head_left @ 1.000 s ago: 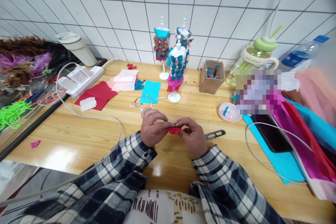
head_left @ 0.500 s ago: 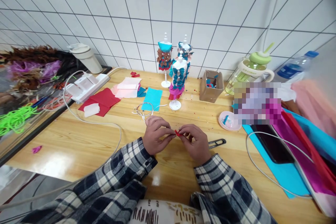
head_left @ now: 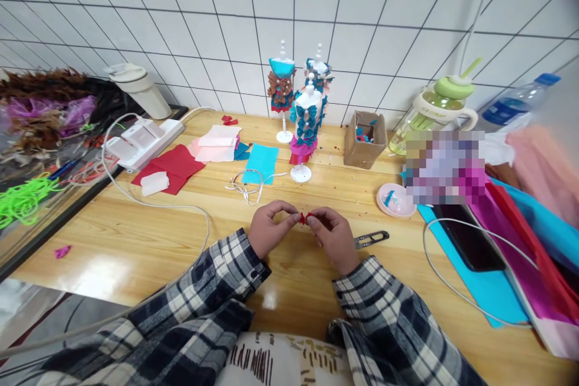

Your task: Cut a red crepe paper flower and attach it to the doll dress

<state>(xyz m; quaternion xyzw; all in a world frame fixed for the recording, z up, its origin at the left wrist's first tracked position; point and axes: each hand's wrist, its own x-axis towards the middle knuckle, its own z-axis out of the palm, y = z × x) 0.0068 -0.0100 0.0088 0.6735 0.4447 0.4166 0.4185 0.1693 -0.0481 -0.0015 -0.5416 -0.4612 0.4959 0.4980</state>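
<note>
Between my hands is a small red bow-shaped piece [head_left: 303, 219] of fabric or paper. Thumb and forefinger of my left hand [head_left: 274, 226] pinch its left side. The right side is pinched by my right hand [head_left: 333, 236] in the same way. Black thread snips [head_left: 371, 239] lie on the table just right of my right hand. Beyond my hands stand small white mannequins dressed in bows: one with teal bows [head_left: 308, 123] in front, one with brown bows [head_left: 281, 87] at the back left, and another [head_left: 319, 69] at the back right.
Left of the mannequins lie a blue sheet [head_left: 261, 163], red sheets [head_left: 174, 166], pink sheets [head_left: 218, 140] and a coiled white cord [head_left: 246, 184]. A power strip [head_left: 154, 145] sits further left. To the right are a cardboard box [head_left: 364, 148], a pink dish [head_left: 396, 210] and a phone [head_left: 470, 241].
My left fingers have drawn in from a looser spread, and both hands stay on the red piece, whose two sides now show wider. The view has tilted slightly.
</note>
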